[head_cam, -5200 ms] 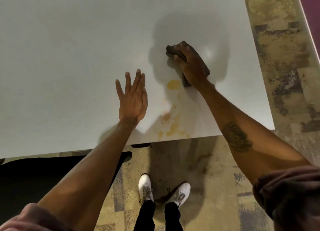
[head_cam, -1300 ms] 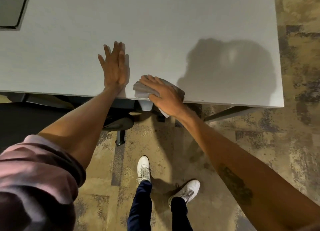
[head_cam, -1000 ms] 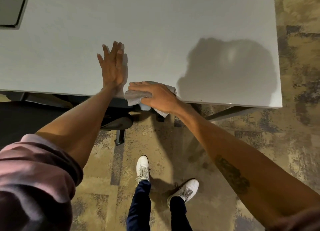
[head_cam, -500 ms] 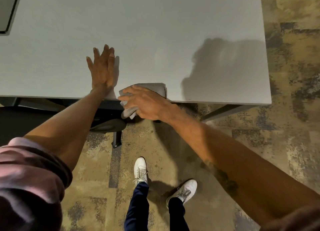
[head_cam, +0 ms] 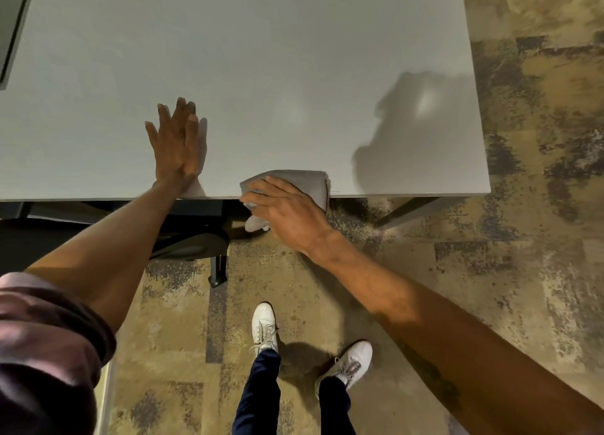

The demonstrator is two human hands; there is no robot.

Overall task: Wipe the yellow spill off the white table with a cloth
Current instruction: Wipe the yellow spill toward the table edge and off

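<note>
The white table (head_cam: 261, 58) fills the upper part of the view, and I see no yellow spill on its surface. A grey cloth (head_cam: 304, 181) lies folded over the table's near edge, part on top and part hanging below. My right hand (head_cam: 287, 214) grips the cloth at that edge, fingers curled around it, mostly off the tabletop. My left hand (head_cam: 176, 147) rests flat on the table to the left of the cloth, fingers together, holding nothing.
A dark chair (head_cam: 183, 241) with its post sits under the table edge, below my left arm. A dark panel (head_cam: 13, 19) shows at the top left corner. Patterned carpet (head_cam: 539, 238) lies right of the table, and my white shoes (head_cam: 264, 326) stand on it.
My right hand has shifted a little to the right along the near edge with the cloth. The left hand stays flat in place. The yellow spill seen earlier is gone.
</note>
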